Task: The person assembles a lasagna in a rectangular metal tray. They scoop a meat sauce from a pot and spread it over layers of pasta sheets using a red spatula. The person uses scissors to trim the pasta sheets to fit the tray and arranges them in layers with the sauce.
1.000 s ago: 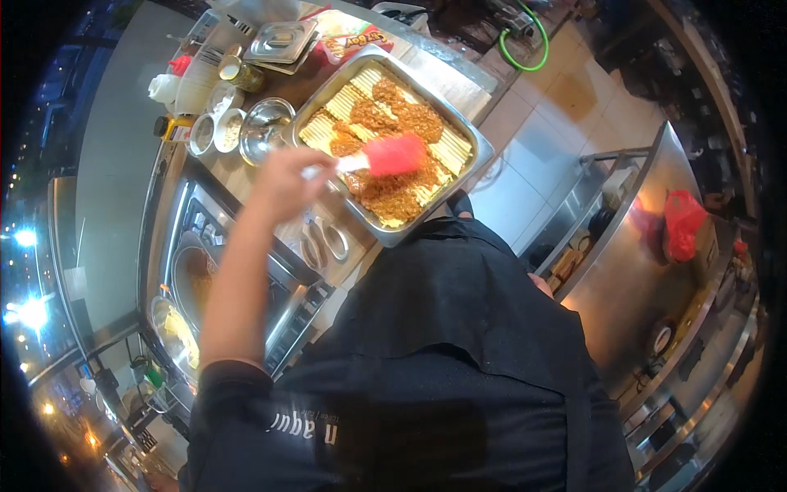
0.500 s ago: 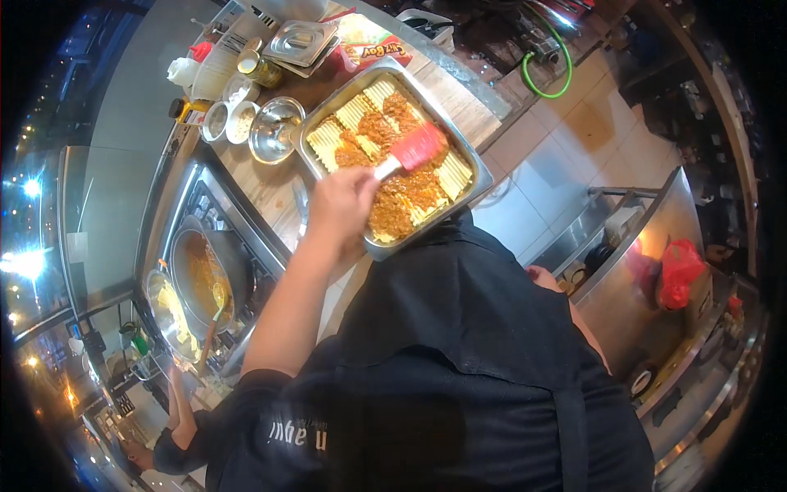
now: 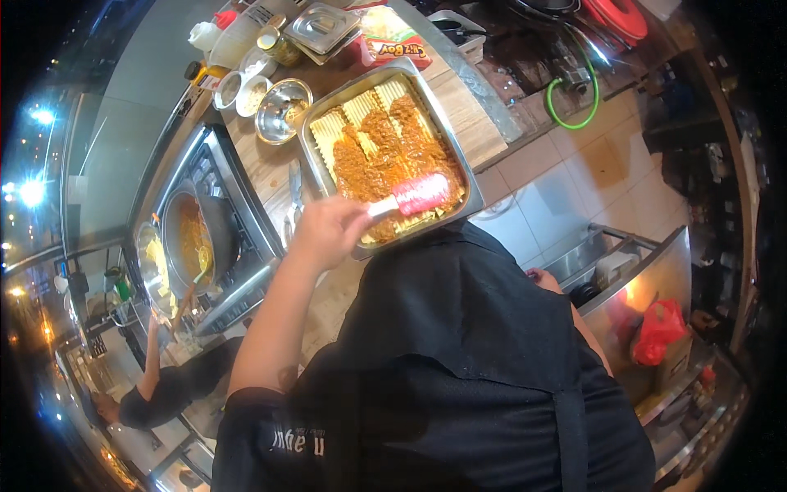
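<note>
My left hand (image 3: 329,232) is closed round the pale handle of a spatula with a red blade (image 3: 421,193). The blade lies on brown meat sauce (image 3: 399,152) in the near right part of a deep metal pan (image 3: 469,168). Under the sauce are ridged yellow pasta sheets (image 3: 329,133), bare along the far and left sides. My right hand (image 3: 543,280) hangs low beside my black apron, away from the pan. It shows small and partly hidden, so its fingers cannot be made out.
Left of the pan are a metal bowl (image 3: 279,123), white cups (image 3: 252,97) and a knife (image 3: 294,197). A pot of sauce (image 3: 190,238) sits on the stove, near a co-worker's arm (image 3: 151,361). A red and yellow package (image 3: 400,51) and lidded metal containers (image 3: 324,31) lie beyond.
My left hand has drawn the spatula nearer to me, toward the pan's near side. Sauce covers more of the middle and right pasta. The whole view has shifted slightly.
</note>
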`<state>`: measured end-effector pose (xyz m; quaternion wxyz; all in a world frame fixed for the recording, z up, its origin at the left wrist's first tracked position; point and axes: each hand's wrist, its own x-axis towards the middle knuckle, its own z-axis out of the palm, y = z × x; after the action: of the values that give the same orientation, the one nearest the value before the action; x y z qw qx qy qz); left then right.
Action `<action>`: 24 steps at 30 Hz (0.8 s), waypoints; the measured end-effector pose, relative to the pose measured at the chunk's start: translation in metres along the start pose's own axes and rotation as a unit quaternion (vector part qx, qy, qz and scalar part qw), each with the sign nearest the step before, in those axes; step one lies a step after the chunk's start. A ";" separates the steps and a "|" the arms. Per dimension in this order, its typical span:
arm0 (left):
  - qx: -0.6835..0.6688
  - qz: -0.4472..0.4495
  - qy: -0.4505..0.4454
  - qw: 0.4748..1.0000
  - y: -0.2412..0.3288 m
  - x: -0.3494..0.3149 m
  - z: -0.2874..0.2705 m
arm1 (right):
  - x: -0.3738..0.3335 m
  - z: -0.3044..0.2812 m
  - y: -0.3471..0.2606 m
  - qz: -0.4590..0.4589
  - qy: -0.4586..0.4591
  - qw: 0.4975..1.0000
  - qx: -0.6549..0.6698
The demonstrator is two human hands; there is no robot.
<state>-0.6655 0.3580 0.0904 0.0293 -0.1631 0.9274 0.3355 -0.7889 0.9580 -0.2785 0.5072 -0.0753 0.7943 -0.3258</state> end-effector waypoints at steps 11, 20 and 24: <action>0.084 0.096 0.010 0.992 -0.014 0.026 -0.012 | 0.017 -0.048 -0.033 0.014 -0.046 0.999 -0.019; 0.078 -0.031 0.170 0.982 -0.049 0.095 -0.019 | 0.033 -0.063 -0.047 0.002 -0.057 0.998 0.000; 0.079 -0.029 0.118 0.989 -0.033 0.039 -0.010 | 0.040 -0.055 -0.021 -0.008 -0.065 0.997 -0.039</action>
<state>-0.6914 0.3171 0.0716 -0.0582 -0.2258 0.9427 0.2385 -0.8594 0.9480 -0.2815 0.5517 -0.1223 0.7713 -0.2928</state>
